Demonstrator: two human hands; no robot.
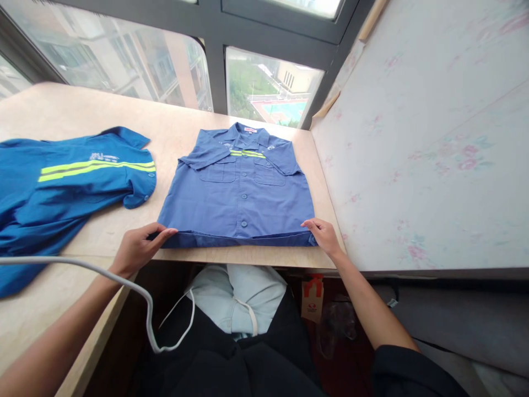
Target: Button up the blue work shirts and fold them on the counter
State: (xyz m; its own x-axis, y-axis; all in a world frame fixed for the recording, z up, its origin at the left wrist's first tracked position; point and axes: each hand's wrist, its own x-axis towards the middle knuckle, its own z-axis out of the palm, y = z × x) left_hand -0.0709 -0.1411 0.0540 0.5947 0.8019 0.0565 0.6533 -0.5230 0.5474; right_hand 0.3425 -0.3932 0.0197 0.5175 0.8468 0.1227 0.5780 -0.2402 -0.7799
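Note:
A blue work shirt (215, 198) lies buttoned and front up on the wooden tabletop, its collar toward the window. Yellow reflective strips cross its chest, and the short sleeves lie folded in over the front. Along the near edge the hem is turned up in a narrow band. My left hand (142, 245) pinches the left end of that hem between thumb and fingers. At the opposite end, my right hand (324, 234) pinches the right corner of the hem, near a button.
A second, brighter blue work shirt (82, 171) is spread at the left of the wooden tabletop (173, 129). A white cable (136, 286) crosses in front of my left forearm. Flowered wall (425, 154) bounds the right side; windows (264, 82) stand behind. A paper bag (312, 300) is below.

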